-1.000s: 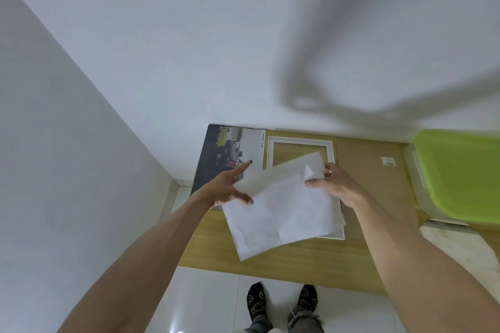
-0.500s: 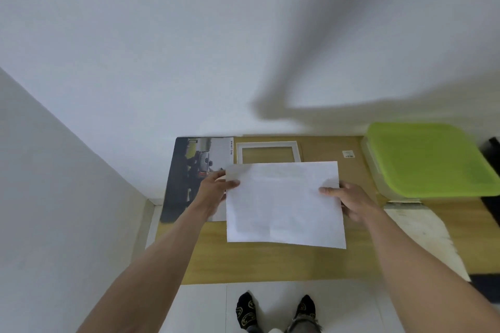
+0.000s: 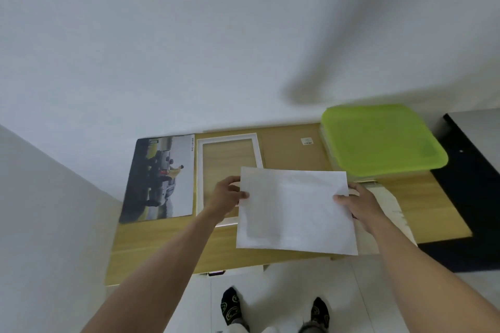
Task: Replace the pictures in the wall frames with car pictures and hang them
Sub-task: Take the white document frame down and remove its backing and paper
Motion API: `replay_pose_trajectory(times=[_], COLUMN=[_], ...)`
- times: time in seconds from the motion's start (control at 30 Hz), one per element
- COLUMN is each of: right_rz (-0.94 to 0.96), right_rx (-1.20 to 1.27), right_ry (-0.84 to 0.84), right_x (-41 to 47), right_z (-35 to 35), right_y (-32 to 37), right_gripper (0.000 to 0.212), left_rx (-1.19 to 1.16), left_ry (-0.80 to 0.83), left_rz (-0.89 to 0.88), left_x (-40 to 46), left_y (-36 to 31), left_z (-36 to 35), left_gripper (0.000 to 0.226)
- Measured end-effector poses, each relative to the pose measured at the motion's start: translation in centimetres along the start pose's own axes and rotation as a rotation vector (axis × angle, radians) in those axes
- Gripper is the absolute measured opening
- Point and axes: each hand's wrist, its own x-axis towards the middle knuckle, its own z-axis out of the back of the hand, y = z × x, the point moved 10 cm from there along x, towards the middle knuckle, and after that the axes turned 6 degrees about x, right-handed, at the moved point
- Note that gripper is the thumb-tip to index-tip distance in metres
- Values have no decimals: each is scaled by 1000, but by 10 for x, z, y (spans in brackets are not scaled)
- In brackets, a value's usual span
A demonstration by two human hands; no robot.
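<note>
- Presently, both hands grip one white sheet: left hand pinches its left edge, right hand its right edge — hands well apart.
- White sheet held flat above the wooden table, long axis running left to right; printed side not visible.
- Empty white frame lies on the table, long axis front to back, partly beneath the left hand — nearer that hand.
- Car picture lies just left of the frame.
- Judgement: sheet and frame axes are crossed.
- Green-lidded box sits at the far right.
</note>
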Motion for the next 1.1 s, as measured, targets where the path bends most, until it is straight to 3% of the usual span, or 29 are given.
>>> replay_pose_trajectory(times=[0.27, 0.53, 0.93, 1.0, 1.1], right_rz=[15, 89, 105, 129, 204], right_rx=[-203, -509, -669, -695, -761], right_ry=[-24, -104, -180, -173, -182], right_x=[19, 61, 114, 117, 113], right_z=[113, 211, 266, 266, 263], right_y=[-26, -27, -15, -16, -17], right_gripper=[39, 56, 53, 54, 53], left_rx=[39, 114, 376, 515, 912], left_ry=[8, -80, -258, -287, -274], left_rz=[58, 46, 57, -2, -124], left_x=[-15, -9, 13, 9, -6], left_y=[4, -5, -34, -40, -44], left_z=[-116, -229, -304, -311, -330], left_gripper=[40, 39, 53, 58, 58])
